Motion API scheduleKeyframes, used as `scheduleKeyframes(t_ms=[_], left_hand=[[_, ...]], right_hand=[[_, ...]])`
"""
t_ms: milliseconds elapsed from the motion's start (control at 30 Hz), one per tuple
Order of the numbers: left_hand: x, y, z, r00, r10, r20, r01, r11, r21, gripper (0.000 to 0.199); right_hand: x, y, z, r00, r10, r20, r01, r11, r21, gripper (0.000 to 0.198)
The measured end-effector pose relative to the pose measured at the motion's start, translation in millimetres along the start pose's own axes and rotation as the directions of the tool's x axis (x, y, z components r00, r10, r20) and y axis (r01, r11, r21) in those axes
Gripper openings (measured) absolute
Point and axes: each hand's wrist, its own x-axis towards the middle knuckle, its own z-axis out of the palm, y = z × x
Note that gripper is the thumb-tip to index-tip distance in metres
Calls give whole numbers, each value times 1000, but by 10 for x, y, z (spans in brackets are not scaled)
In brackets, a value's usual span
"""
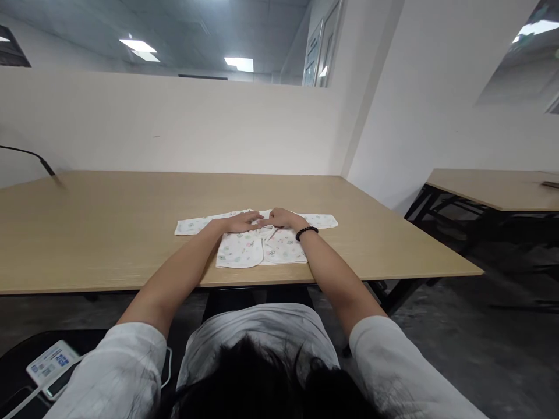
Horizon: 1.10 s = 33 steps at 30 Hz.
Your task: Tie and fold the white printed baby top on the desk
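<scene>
Small patterned shirt (240, 251) lies spread near the table's (131, 203) front edge. Left hand (243, 222) flattish, fingers loosely extended on it; right hand (283, 218) curled, grip unclear. Uneven tugging could crease it.

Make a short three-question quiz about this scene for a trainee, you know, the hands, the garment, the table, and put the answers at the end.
1. Multiple choice: on which wrist is the dark bracelet?
A) left
B) right
C) both

2. True or false: the left hand and the right hand are both at the white printed garment.

3. Fill in the blank: beyond the far edge of the wooden-topped table stands a pale ____.

Key: 1. B; 2. true; 3. wall.
</scene>
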Motion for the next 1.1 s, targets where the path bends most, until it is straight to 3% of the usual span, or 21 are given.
scheduleKeyframes(t_ms=[300,433,567,700,867,1100], left_hand=[[126,107,104,963,11,-270,28,990,140,30],[128,128,122,954,-31,-299,71,990,124,18],[119,139,135,939,-81,-335,104,993,51,8],[168,157,157,901,-169,-399,149,986,-81,7],[243,174,214,835,-280,-474,171,951,-259,11],[230,160,299,860,-309,-406,160,918,-362,5]], right_hand=[[-82,-197,6,1000,1,25,5,975,-220,32],[-109,-245,17,1000,-2,20,7,965,-262,29],[-112,-268,3,999,-10,-31,1,964,-265,14],[-63,-234,-15,997,-9,-80,-6,982,-188,8],[51,-183,-1,987,17,-158,-16,1000,9,29],[87,-158,108,992,-2,-125,35,964,265,25]])
